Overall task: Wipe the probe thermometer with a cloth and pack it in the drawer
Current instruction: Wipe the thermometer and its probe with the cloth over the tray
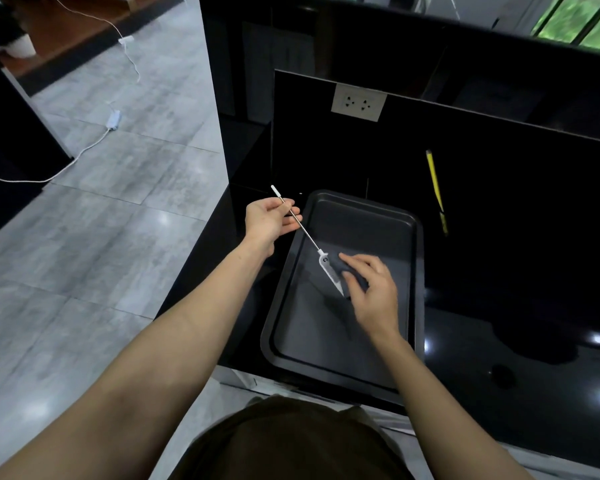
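Note:
The probe thermometer [307,233] has a thin metal probe with a white tip cap and a white handle. It hangs slanted above a dark baking tray [417,258]. My left hand [269,220] pinches the metal probe near its capped end, over the tray's far left corner. My right hand [369,289] presses a dark grey cloth [350,271] against the white handle, over the middle of the tray. The cloth is mostly hidden under my fingers. No drawer is clearly in view.
The tray rests on a glossy black counter [499,341]. A yellow pencil-like stick [435,183] leans on the black backsplash beyond the tray. A white wall socket [359,102] sits above. To the left are grey floor tiles with a white cable [84,150].

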